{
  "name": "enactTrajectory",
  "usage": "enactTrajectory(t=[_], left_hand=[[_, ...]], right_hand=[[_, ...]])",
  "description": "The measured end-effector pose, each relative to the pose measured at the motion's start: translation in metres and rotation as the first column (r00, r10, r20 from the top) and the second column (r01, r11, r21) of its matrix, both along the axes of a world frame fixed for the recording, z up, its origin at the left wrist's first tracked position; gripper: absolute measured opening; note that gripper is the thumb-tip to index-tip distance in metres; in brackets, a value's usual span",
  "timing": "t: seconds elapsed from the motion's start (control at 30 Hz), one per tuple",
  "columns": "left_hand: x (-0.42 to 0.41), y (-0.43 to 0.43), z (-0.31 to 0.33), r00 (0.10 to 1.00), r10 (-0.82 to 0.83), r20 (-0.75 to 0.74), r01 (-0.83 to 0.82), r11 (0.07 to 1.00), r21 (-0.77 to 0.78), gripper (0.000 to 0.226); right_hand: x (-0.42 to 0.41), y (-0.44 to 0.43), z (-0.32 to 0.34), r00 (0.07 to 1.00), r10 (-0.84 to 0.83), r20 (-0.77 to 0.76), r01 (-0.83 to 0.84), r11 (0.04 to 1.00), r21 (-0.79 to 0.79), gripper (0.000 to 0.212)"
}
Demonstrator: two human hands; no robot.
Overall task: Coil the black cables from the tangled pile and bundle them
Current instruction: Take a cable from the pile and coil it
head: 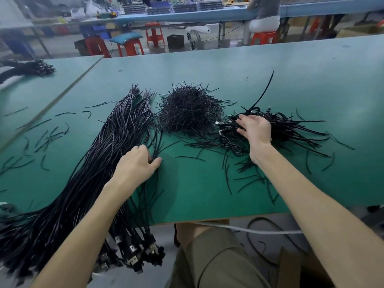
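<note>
**Plugs hanging off the near edge, both hands down on black cable**

Olive shorts (218,256) on the seated person's lap come first under the head camera, with a thin grey cord (249,230) trailing across them. Just left of that, black plugs with metal tips (133,252) dangle over the near edge of the green surface (197,183). They belong to the sheaf of long black cables (99,163), which runs diagonally away up the left side.

The left hand (137,163) sits at the sheaf's right edge. Its fingers are curled down and the thumb is out, and they seem to pinch a strand or two clear of the rest. The right hand (254,129) lies well apart from it, fingers spread and relaxed on the heap of coiled black cables (291,127). It presses the heap and grips nothing. Between the two cable lots stands a mound of short black tie wires (187,113), with strays scattered about.

These cables look light, limp and a little springy, so a loop would likely slacken if let go. The smooth jacket may slide through a loose pinch. I would take one strand near its plug, where it is stiffest and easiest to tell apart, and draw it out lengthways so that neighbours do not snag. The tie wires look thin and bendable.
</note>
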State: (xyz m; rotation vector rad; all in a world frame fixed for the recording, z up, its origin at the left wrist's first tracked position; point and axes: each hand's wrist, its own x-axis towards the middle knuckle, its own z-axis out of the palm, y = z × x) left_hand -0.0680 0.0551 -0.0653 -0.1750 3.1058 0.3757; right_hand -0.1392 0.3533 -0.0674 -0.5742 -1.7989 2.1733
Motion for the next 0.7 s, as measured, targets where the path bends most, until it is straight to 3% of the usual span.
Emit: enactTrajectory(t=[0.1,0.2,0.47,0.6,0.7], left_hand=[[0.001,0.004,0.0,1.0,0.022,-0.008,-0.022,0.999,-0.048,0.046],[0.0,0.005,-0.002,1.0,0.025,-0.004,-0.025,0.998,-0.053,0.035],[0.0,0.01,0.002,0.996,-0.02,-0.089,0.01,0.995,-0.103,0.029],[0.001,0.009,0.007,0.985,0.02,-0.172,0.001,0.993,0.119,0.032],[0.001,0.014,0.019,0.995,-0.015,-0.095,0.048,0.932,0.36,0.027]], right_hand=[[0.011,-0.006,-0.006,0.996,0.036,-0.075,-0.029,0.995,0.1,0.025],[0.022,-0.01,-0.008,0.987,0.077,-0.143,-0.055,0.987,0.15,0.026],[0.046,-0.039,0.001,0.929,0.345,-0.132,-0.295,0.908,0.298,0.023],[0.055,-0.059,0.007,0.862,0.486,-0.142,-0.363,0.789,0.496,0.028],[0.063,-0.077,0.006,0.767,0.622,-0.158,-0.382,0.64,0.666,0.044]])
